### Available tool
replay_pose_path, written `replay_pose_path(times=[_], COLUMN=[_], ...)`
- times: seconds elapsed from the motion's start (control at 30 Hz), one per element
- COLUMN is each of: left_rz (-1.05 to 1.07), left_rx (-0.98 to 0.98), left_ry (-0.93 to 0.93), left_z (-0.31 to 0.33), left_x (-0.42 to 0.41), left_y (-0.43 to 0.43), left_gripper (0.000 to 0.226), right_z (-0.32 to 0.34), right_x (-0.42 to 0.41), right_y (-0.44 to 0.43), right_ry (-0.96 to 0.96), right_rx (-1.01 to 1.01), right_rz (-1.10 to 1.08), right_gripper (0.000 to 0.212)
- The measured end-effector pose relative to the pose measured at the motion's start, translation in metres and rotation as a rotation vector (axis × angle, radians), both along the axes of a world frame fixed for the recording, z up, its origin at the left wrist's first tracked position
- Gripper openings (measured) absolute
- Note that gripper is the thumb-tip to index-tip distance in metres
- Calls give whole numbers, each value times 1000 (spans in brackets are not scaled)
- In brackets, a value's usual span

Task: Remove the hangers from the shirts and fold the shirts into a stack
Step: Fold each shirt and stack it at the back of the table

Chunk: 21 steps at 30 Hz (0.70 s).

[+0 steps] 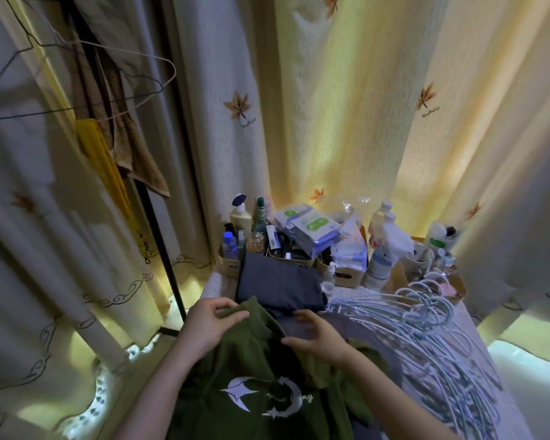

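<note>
A dark green shirt (pixel 251 369) with a white printed emblem lies in front of me on the table. My left hand (pixel 211 322) pinches the shirt's upper edge near the collar. My right hand (pixel 318 336) hovers over the shirt's right shoulder, fingers loosely curled, holding nothing that I can see. Behind the green shirt sits a folded stack of dark grey-blue shirts (pixel 280 284). A heap of white and pale blue hangers (pixel 426 328) covers the table's right side. No hanger shows inside the green shirt.
Boxes of bottles and packets (pixel 299 239) crowd the table's back edge. A black clothes rack (pixel 162 242) stands at the left with wire hangers (pixel 134 74), a yellow cloth and a brown towel (pixel 140 160). Leaf-patterned curtains hang all around.
</note>
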<state>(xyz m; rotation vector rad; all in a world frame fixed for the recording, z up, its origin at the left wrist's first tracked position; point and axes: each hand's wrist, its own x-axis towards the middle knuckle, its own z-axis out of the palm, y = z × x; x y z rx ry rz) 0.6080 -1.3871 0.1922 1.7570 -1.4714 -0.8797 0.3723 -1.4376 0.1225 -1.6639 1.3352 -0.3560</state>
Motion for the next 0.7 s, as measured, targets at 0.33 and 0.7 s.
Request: replay_pose_path(times=[0.33, 0.7], left_rz=[49, 216], left_rx=[-74, -136], left_ry=[40, 148], left_z=[25, 46], left_x=[-23, -15], left_y=[26, 43], left_gripper=[11, 5], right_z=[17, 12], right_x=[25, -71], right_y=[27, 65], right_ry=[-83, -378], right_rx=[-371, -44], right_rz=[-73, -266], right_gripper=[29, 34])
